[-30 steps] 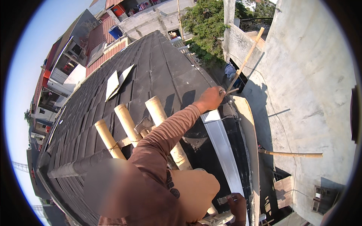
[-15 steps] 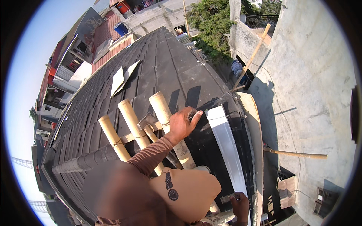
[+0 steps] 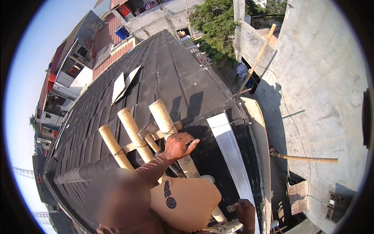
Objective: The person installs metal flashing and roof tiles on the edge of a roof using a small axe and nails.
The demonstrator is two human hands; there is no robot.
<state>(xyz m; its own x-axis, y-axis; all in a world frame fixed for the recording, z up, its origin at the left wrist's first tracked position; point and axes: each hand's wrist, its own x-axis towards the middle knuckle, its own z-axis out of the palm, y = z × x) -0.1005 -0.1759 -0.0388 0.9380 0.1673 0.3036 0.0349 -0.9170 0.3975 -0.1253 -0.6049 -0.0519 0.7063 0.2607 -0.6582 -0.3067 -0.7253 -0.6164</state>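
Observation:
My left hand (image 3: 180, 146), in a brown sleeve, is over the thickest bamboo pole (image 3: 160, 113). Its fingers are curled, with a small dark thing I cannot make out between them and the thumb. My right hand (image 3: 245, 213), low in the view, is closed on a small grey flat-ended tool (image 3: 232, 207), beside a shiny metal strip (image 3: 230, 146) on the dark roof edge. A hatchet-like tool (image 3: 148, 129) with a wooden handle rests among the poles, against a wooden crosspiece (image 3: 129, 148). Tan printed cloth (image 3: 187, 201) hides part of the poles.
Dark roof tiles (image 3: 152, 58) slope away ahead, with white pieces of sheet (image 3: 121, 86) on them. The roof ends at the right, beside a board (image 3: 255, 117) and a drop to a grey wall (image 3: 323, 97). A bamboo prop (image 3: 260, 58) leans there. A round whitish rim (image 3: 207, 179) shows beside the cloth.
My left hand has drawn back from near the top of the metal strip, down and left to over the bamboo pole. My right hand has stayed nearly in place.

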